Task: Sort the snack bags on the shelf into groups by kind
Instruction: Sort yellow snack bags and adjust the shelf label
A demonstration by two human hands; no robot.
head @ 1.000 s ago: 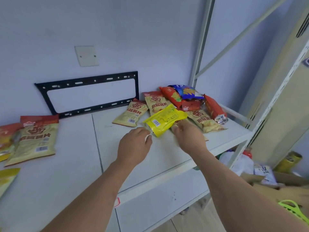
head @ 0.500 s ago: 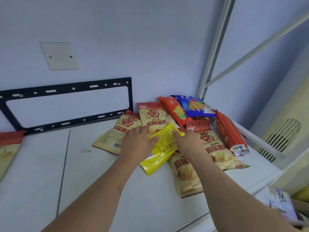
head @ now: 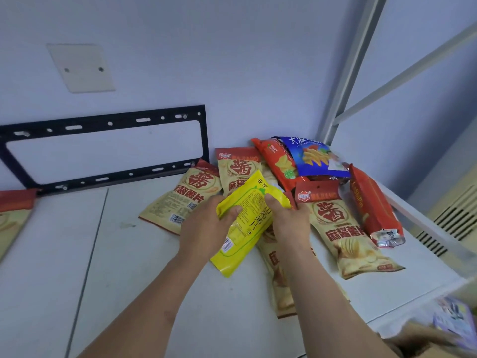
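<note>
The white shelf (head: 124,280) is carrying a cluster of snack bags toward its back right corner. Four beige bags with red tops are lying flat on the surface: one (head: 180,200) nearest the back edge on the left of the cluster, a second (head: 238,169) just beside it, a third (head: 343,236) extending toward the right edge, and a fourth (head: 281,288) reaching toward the front edge. A red bag (head: 371,208) is lying along the right edge. Another beige bag (head: 10,223) is lying at the left edge.
</note>
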